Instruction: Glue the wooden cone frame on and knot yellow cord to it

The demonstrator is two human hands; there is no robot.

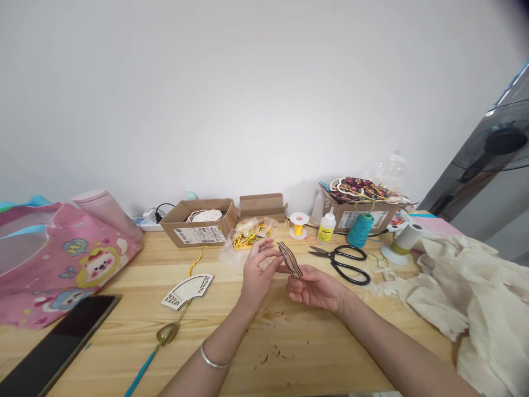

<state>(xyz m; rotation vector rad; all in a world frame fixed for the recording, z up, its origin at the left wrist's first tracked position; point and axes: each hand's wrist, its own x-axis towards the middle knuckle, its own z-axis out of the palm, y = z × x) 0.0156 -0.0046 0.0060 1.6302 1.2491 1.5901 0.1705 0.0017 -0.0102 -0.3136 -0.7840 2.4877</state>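
Between my two hands, above the middle of the table, is a small stack of thin brown wooden pieces (290, 259), tilted and seen edge-on. My left hand (261, 266) pinches its upper left side with thumb and fingers. The lower end is gripped by my right hand (312, 286), its fingers curled in. A pale fan-shaped wooden piece (188, 290) with cut-out corners lies on the table to the left, with a yellow cord at its top and a brass-coloured bell-like piece (167, 333) and teal tassel below it.
Black-handled scissors (349, 262), a glue bottle (326, 227), a yellow thread spool (298, 226) and a teal thread cone (360, 230) stand or lie behind my right hand. Cardboard boxes (198, 226) line the wall. A phone (61, 344) and pink bag (70, 259) are left, cream cloth (467, 298) right.
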